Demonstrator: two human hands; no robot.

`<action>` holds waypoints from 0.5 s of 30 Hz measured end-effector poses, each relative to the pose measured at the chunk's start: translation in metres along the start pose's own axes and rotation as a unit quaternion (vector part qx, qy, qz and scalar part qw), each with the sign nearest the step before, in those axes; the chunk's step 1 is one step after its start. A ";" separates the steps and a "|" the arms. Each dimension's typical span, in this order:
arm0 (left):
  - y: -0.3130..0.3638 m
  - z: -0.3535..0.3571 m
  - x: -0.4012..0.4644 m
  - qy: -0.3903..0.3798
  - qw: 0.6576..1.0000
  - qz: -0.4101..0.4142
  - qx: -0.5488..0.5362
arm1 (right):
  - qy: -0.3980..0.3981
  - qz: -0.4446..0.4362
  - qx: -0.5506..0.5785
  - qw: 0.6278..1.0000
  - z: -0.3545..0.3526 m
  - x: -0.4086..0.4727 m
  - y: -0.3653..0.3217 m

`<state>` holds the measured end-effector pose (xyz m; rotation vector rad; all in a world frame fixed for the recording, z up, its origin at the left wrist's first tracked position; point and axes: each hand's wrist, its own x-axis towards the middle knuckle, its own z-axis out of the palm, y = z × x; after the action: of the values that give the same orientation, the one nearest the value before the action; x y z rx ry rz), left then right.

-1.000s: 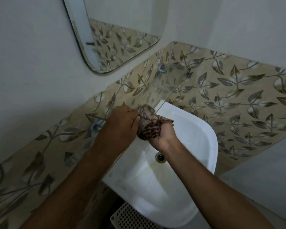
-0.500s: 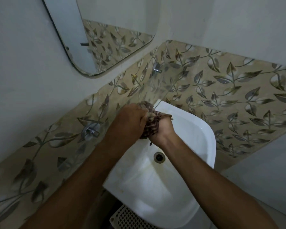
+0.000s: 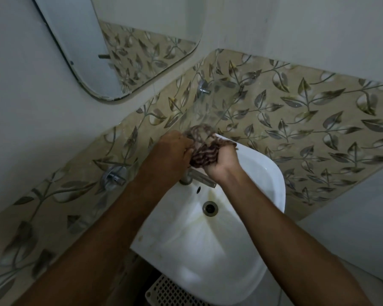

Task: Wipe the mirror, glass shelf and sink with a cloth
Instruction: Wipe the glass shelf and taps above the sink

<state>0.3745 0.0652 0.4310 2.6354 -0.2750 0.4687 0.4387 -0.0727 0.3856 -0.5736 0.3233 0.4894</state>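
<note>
A dark patterned cloth (image 3: 202, 147) is bunched between both hands above the back of the white sink (image 3: 263, 195). My left hand (image 3: 171, 153) grips its left side and my right hand (image 3: 222, 161) grips its right side. The cloth's upper part shows through the clear glass shelf (image 3: 206, 107), which juts from the tiled wall on two chrome brackets. A rounded mirror (image 3: 142, 36) hangs on the wall at upper left. The chrome tap (image 3: 199, 175) is partly hidden under my hands.
Leaf-patterned tiles (image 3: 296, 120) band the corner walls behind the sink. The sink drain (image 3: 210, 208) lies below my wrists. A white perforated basket (image 3: 173, 292) stands on the floor under the sink's front. One shelf bracket (image 3: 113, 176) sits left of my left forearm.
Both hands have stayed clamped on the cloth, shifting slightly up toward the glass shelf. The tap now shows beneath them. The view has moved a little.
</note>
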 end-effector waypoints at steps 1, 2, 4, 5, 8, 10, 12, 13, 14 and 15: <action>0.000 -0.001 -0.001 0.004 1.000 -0.001 0.002 | 0.004 -0.016 0.005 1.000 -0.002 0.011 -0.006; 0.000 -0.001 -0.001 0.008 1.000 -0.001 0.005 | 0.014 -0.023 0.005 1.000 -0.003 0.018 -0.011; 0.000 0.001 -0.002 0.013 1.000 0.001 0.004 | 0.026 -0.010 -0.008 1.000 -0.004 0.016 -0.009; 0.001 0.002 -0.001 0.015 1.000 0.003 0.002 | 0.023 0.003 -0.026 0.999 -0.005 0.009 -0.004; 0.002 0.008 0.003 0.015 1.000 0.006 0.011 | -0.003 0.028 -0.081 0.996 -0.003 -0.016 0.007; 0.004 0.010 0.005 0.003 1.000 0.003 0.020 | -0.006 0.020 -0.083 0.996 -0.004 -0.012 0.000; 0.003 0.010 0.007 -0.015 0.999 0.015 0.025 | 0.034 -0.029 -0.048 0.998 -0.004 0.009 -0.017; 0.002 0.011 0.010 -0.027 0.999 0.024 0.030 | 0.048 -0.048 -0.045 0.997 0.000 0.015 -0.026; -0.002 0.015 0.014 -0.028 0.998 0.034 0.036 | 0.064 -0.059 -0.051 0.995 0.002 0.023 -0.033; -0.004 0.019 0.019 -0.023 0.998 0.041 0.040 | 0.082 -0.070 -0.058 0.992 0.002 0.029 -0.039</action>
<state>0.3981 0.0581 0.4205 2.7243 -0.3867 0.4563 0.4837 -0.0905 0.3918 -0.7456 0.4099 0.3268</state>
